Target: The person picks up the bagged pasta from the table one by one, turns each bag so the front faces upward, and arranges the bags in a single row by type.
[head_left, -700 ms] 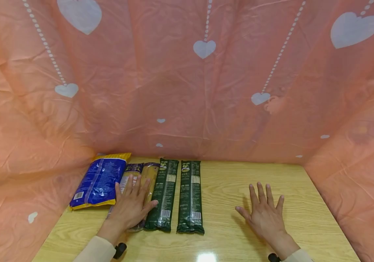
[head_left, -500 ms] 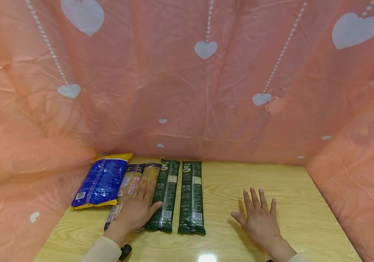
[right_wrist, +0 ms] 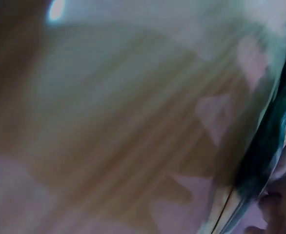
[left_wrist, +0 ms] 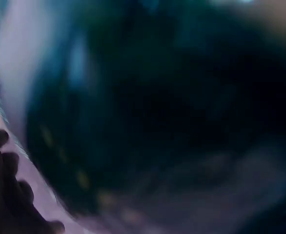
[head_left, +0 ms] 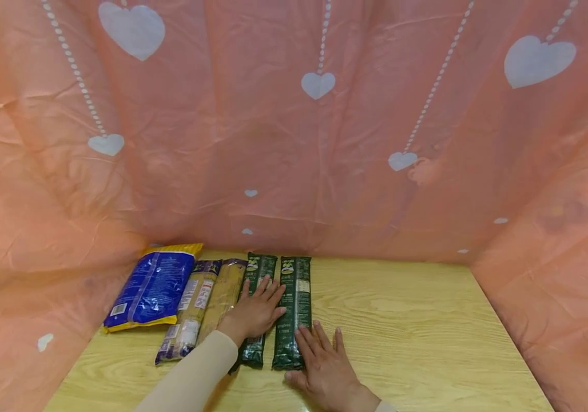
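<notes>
Two green spaghetti packets lie side by side on the wooden table, a narrow gap between them. Across the left green packet rests my left hand, fingers extended and thumb reaching towards the right one. My right hand lies low beside the right green packet, its extended fingertips over the lower right edge. A dark, blurred green packet fills much of the left wrist view, with fingers at the left border. In the right wrist view the green packet runs along the right side.
Left of the green packets lie two clear pasta packets with purple ends, one pasta packet partly behind my left arm, the other pasta packet farther left. A blue and yellow bag lies beyond. Pink heart-patterned sheeting encloses the wooden table.
My left hand has shifted right from the clear pasta packets onto the left green packet. My right hand has come left and nearer, from the table to the right green packet.
</notes>
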`<state>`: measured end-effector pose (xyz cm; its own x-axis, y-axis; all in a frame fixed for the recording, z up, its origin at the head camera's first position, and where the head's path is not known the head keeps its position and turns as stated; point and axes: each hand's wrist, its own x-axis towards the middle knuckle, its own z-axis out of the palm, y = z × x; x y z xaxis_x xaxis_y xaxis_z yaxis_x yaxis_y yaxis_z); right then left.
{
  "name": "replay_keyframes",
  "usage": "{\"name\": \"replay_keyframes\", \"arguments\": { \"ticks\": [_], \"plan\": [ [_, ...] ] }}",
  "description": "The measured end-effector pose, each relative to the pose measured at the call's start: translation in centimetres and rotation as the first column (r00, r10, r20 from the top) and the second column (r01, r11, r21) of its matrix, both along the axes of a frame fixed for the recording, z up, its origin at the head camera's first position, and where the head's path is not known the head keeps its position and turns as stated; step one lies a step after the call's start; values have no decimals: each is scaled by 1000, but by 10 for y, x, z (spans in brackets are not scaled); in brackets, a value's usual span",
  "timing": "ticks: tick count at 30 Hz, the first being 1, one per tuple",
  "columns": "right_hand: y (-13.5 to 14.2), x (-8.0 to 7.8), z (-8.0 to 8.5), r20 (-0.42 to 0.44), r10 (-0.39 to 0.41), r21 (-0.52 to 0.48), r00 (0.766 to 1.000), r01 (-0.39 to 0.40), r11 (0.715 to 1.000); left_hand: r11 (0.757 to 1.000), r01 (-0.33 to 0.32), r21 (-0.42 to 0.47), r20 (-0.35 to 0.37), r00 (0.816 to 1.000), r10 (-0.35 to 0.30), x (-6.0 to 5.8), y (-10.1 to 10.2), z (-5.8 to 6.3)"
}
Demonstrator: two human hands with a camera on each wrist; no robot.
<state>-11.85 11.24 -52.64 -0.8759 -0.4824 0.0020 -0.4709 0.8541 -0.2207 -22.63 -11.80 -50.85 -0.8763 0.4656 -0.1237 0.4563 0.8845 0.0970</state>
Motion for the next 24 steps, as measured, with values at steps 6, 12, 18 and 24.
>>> {"name": "replay_keyframes", "arguments": {
  "ticks": [6, 12, 18, 24],
  "plan": [
    [-1, 6, 0, 33, -4, 96, 999, 1, 995, 990, 98, -103, 8, 995, -97, -9, 12, 4],
    [27, 17, -2, 26, -42, 30, 999, 41, 999, 981, 135, -137, 0, 991, -136, -5, 36, -1],
    [60, 34, -4, 15, -114, -3, 993, 114, 993, 974, 186, -130, -16, 982, -190, 12, 74, -7],
    [82, 56, -10, -42, -153, -21, 987, 153, 988, 969, 218, -116, -1, 976, -220, 33, 98, -8]
  ]
}}
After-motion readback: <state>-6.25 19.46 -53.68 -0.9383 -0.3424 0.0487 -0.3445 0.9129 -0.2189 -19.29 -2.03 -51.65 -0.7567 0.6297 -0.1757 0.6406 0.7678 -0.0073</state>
